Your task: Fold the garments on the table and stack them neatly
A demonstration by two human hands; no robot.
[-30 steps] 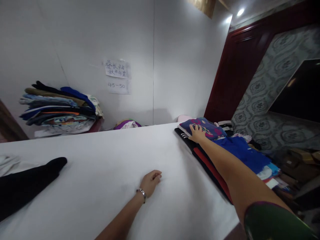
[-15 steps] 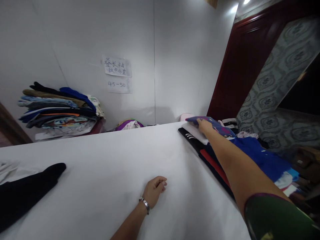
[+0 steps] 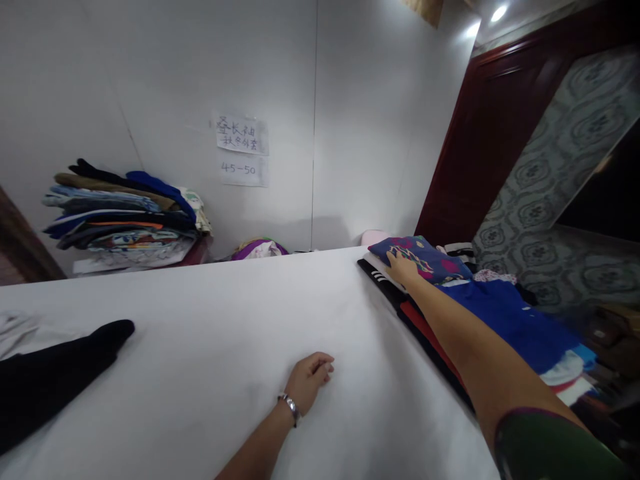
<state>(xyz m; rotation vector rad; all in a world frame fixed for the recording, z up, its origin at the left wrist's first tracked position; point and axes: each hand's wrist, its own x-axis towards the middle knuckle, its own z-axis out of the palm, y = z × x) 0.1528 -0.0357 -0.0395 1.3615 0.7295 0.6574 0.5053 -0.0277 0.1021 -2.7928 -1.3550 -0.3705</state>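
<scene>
My right hand (image 3: pixel 403 268) reaches out over the clothes at the right, resting on the near edge of a folded purple-blue patterned garment (image 3: pixel 425 259). Its fingers look stretched out across the cloth. Under that garment I see a thin white edge, then a black folded garment with white stripes (image 3: pixel 379 277) and a red and black one (image 3: pixel 425 327). My left hand (image 3: pixel 309 381), a metal band at its wrist, lies on the white tabletop (image 3: pixel 215 347) with its fingers loosely curled and nothing in them.
A blue garment (image 3: pixel 505 317) lies across the right side. Black cloth (image 3: pixel 60 373) and white cloth (image 3: pixel 25 340) are at the left edge. A tall stack of folded clothes (image 3: pixel 125 213) stands behind the table at the left. Paper notes (image 3: pixel 243 135) hang on the wall.
The patterned garment has come down flat on the pile, its pattern showing more fully. My right hand has moved slightly down and toward me; my left hand stays put.
</scene>
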